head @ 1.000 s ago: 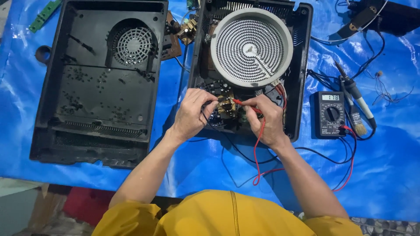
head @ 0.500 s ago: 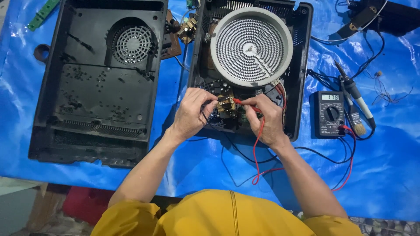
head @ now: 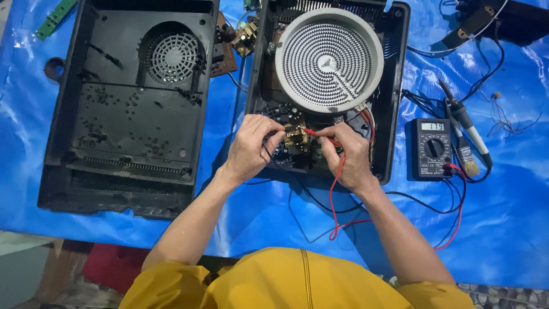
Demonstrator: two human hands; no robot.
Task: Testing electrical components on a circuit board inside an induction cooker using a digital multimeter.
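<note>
An opened black cooktop housing (head: 394,103) holds a round white coil heating element (head: 329,60) and a circuit board along its near edge. My left hand (head: 251,146) pinches a black test probe against the board beside a copper-wound component (head: 296,139). My right hand (head: 349,154) pinches a red test probe (head: 313,133) whose tip touches the same area. Red and black leads (head: 334,194) run across the blue sheet to a small black multimeter (head: 433,149) at the right.
A second empty black housing (head: 123,109) with a round fan grille lies at the left. A soldering iron (head: 466,126) and a small brush (head: 466,160) lie right of the meter. A loose circuit board (head: 229,40) sits between the housings. A blue tarp (head: 514,217) covers the table.
Both hands stay on the probes at the circuit board; only the slightest shift of the view is visible.
</note>
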